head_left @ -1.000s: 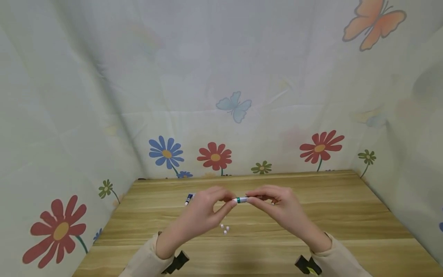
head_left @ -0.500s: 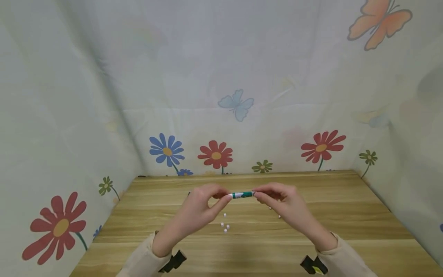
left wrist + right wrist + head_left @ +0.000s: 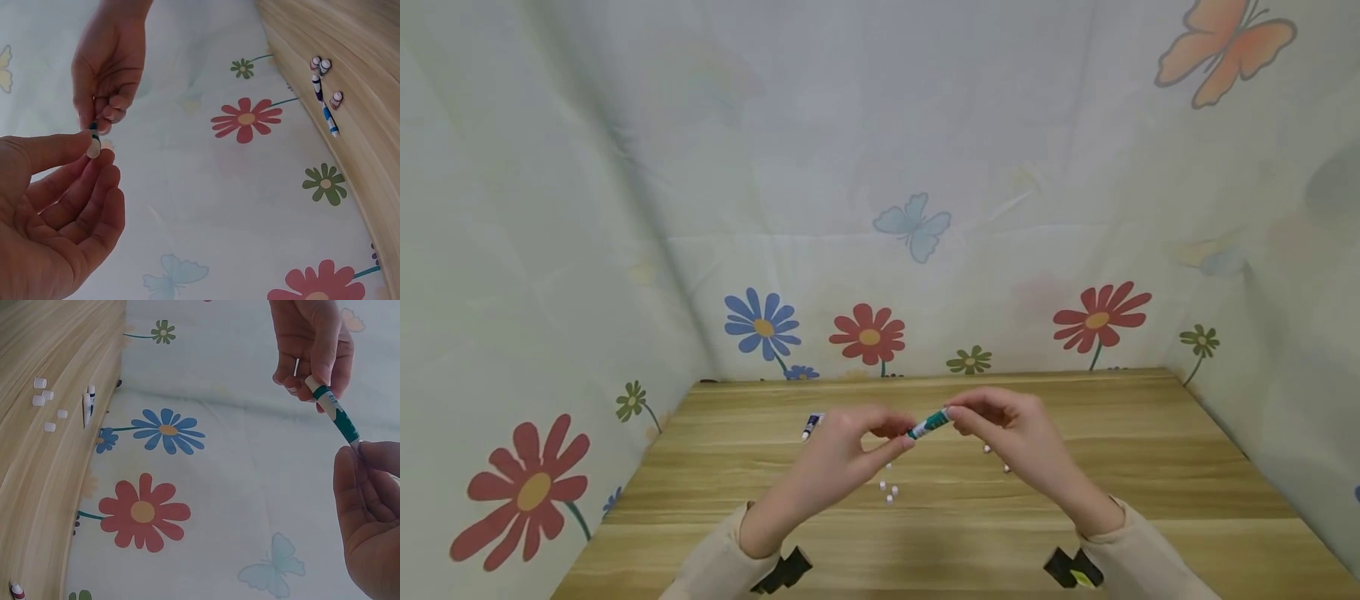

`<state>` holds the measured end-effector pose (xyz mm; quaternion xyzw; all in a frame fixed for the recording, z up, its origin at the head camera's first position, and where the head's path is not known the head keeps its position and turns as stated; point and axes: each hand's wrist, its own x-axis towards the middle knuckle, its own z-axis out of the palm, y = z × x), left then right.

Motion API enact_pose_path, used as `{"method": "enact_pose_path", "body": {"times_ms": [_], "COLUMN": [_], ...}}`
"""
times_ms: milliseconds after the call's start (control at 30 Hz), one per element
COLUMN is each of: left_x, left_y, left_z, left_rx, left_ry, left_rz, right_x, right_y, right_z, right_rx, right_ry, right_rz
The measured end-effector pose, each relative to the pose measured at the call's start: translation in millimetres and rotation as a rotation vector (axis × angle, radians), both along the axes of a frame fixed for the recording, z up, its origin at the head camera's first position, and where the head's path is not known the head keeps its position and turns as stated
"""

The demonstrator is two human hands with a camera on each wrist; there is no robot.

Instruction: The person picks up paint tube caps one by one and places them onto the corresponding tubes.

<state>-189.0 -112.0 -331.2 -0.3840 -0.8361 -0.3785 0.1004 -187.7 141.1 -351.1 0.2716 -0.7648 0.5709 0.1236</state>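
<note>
Green-and-white paint tube (image 3: 930, 423) held up over the wooden tabletop (image 3: 1165, 475), slanting from eight o'clock to two in the head view! Left hand (image 3: 842, 450) pinches the white cap (image 3: 310, 382); right hand (image 3: 1018, 433) nips the narrow tail (image 3: 356, 444). It looks light, soft-walled, easily dented, perhaps slick, so stiff cap and flattened tail seem the safest holds, gently squeezed.
</note>
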Motion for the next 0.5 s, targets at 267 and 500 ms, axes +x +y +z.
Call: {"method": "enact_pose_path", "body": {"times_ms": [267, 500], "left_x": [1.0, -3.7], "left_y": [-1.4, -6.8], "left_z": [-2.9, -6.6], "left_rx": [-0.032, -0.027], "left_ry": [0.031, 0.07], "left_rz": [0.018, 0.084], "right_x": [-4.3, -11.4], "right_y": [-7.3, -7.6], "right_z": [-0.1, -3.4], "right_rx": [-0.011, 0.01], "right_ry": [-0.023, -0.016], "right_rz": [0.013, -0.016]}}
